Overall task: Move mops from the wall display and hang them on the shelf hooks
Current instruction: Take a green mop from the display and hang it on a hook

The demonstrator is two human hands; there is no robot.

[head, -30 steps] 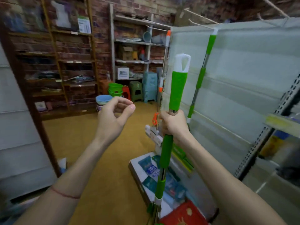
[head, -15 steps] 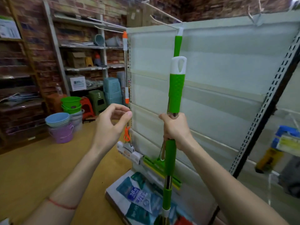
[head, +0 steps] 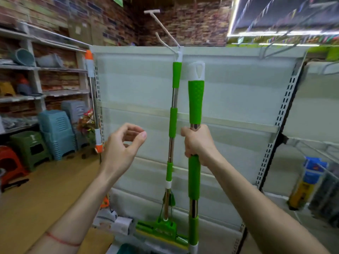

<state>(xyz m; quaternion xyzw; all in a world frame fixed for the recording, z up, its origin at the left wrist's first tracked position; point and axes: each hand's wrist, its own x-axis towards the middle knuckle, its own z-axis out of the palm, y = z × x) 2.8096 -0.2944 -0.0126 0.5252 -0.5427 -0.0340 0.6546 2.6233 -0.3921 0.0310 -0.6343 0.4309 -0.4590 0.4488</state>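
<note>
Green mop (head: 195, 101) gripped upright by right hand (head: 199, 143); left hand (head: 122, 149) empty.

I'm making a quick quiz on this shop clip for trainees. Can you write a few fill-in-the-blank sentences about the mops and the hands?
1. The right hand grips the held mop, whose grip is coloured ____.
2. The left hand holds ____.
3. The hanging mop hangs from a ____ at the top of the shelf panel.
4. The mop at the panel's left edge has a cap coloured ____.

Missing words: green; nothing; hook; orange
</note>
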